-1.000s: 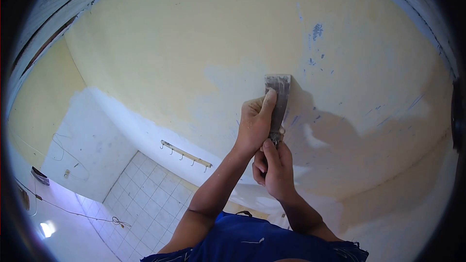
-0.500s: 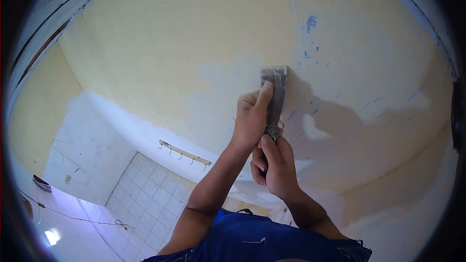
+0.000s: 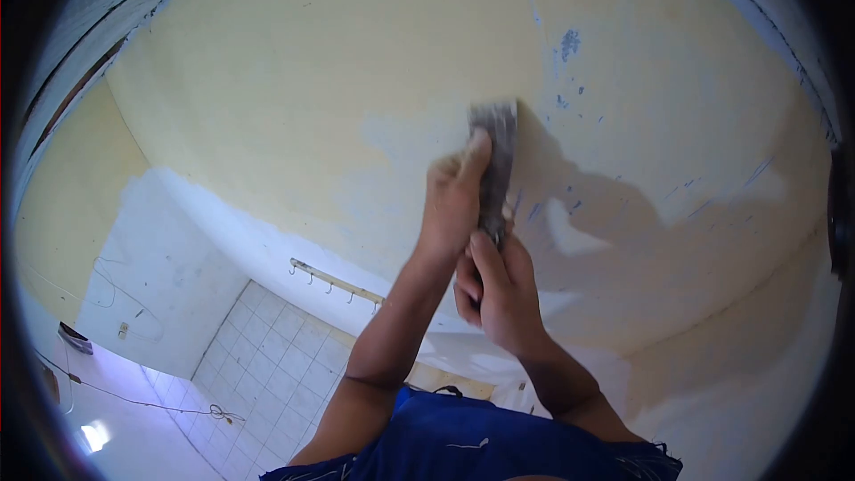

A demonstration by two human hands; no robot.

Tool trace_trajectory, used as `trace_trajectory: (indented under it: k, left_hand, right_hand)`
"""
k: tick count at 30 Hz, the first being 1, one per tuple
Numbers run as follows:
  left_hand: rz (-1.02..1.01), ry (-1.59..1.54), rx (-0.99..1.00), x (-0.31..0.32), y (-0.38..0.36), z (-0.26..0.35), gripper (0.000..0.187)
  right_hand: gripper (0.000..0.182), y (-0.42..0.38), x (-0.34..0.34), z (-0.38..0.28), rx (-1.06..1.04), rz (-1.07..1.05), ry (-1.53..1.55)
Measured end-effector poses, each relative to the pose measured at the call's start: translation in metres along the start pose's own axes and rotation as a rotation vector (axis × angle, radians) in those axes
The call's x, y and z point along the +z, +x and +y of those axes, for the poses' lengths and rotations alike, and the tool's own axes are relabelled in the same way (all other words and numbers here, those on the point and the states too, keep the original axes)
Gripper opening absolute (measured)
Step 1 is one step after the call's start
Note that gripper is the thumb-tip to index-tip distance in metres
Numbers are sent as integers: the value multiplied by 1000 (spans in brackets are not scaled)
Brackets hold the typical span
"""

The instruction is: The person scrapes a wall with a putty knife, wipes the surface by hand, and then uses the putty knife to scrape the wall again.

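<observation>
Both hands are on a broad scraper (image 3: 501, 147), its metal blade smeared grey and white, raised against the yellowish wall (image 3: 427, 36). My left hand (image 3: 456, 183) grips the blade from the side, thumb pressed flat along its face. Lower down, my right hand (image 3: 506, 289) is wrapped round the handle, most of which its fingers hide. The blade's wide end points up and appears to touch the wall. Pale patches and blue scraped marks (image 3: 570, 44) show around it.
A hook rail (image 3: 337, 281) is fixed to the wall at lower left. White tiles (image 3: 267, 338) cover a wall section below. A thin cable (image 3: 142, 401) hangs at far left, near a bright lamp (image 3: 93, 436). A dark object (image 3: 837, 214) stands at the right edge.
The scraper and both hands have moved a little up and to the left along the wall. Both hands keep their hold.
</observation>
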State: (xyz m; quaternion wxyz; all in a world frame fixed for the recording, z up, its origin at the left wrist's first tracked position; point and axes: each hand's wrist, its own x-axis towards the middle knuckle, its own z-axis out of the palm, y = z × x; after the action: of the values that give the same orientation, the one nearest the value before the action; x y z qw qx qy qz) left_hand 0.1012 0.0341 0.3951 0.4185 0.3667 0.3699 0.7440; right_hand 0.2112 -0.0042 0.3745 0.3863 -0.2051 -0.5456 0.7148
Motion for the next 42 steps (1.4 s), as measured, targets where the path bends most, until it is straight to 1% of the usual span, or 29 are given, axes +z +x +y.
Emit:
trace_trajectory:
  k: [1,3,4,6,8,11,13,15,18,19,20,21,23,26,29,33,35,36,38,39,41,42]
  left_hand:
    - [5,-10,35,1,2,8,48]
    - [0,-40,16,2,3,15,48]
    - [-6,-66,7,1,3,17,48]
    - [1,-55,7,-6,-1,3,47]
    - [11,-4,-85,-11,-10,-13,46]
    - [8,-21,-53,-9,-8,-14,45]
    - [3,-29,-43,-5,0,0,44]
    - [17,-96,12,0,4,21,43]
    - [11,-96,7,-3,4,19,42]
    - [64,-23,8,-2,1,13,44]
    - [62,-25,20,-4,-4,0,44]
    - [34,-8,-14,-7,-9,-16,44]
    - [5,12,-53,-7,-10,-23,45]
    - [-4,12,-57,1,-10,-7,47]
    - [-52,-59,-2,1,1,13,47]
    - [4,-46,-28,3,-6,2,47]
    - [-18,-3,-57,0,-13,-16,47]
    - [-21,-5,-56,1,-11,-17,47]
    - [-15,-15,-40,2,-10,-20,46]
    - [-17,-14,-38,3,-8,-12,46]
    - [-29,-60,-154,4,-8,8,45]
    - [-25,-59,-164,3,-9,6,45]
  right_hand:
    - [26,4,2,-2,10,7,4]
    - [25,11,3,-5,-61,-116,-33]
    - [25,10,3,-3,-59,-118,-33]
    - [26,5,2,6,-31,-48,-30]
    - [26,-6,-5,20,-16,-45,-16]
    - [27,-5,-5,18,6,-32,-2]
    - [28,5,1,6,8,-26,4]
    - [27,15,6,-5,-38,-103,-50]
    - [28,15,5,-2,-51,-112,-41]
    - [28,10,4,4,-54,-117,-43]
    - [28,0,1,14,-34,-54,-22]
    - [28,-4,-2,21,-17,8,-1]
    - [28,-8,-14,28,-15,-15,35]
    - [27,-7,-6,15,1,-30,90]
    - [25,5,6,-1,-42,-52,67]
    - [25,0,-6,10,-47,-78,82]
    - [25,-12,-10,20,6,3,68]
    - [25,-12,-11,17,4,4,65]
    - [24,-14,-13,10,37,-35,61]
    - [24,-13,-8,3,34,-35,61]
    - [24,-13,6,-8,33,-145,136]
    - [24,-14,7,-6,41,-139,141]
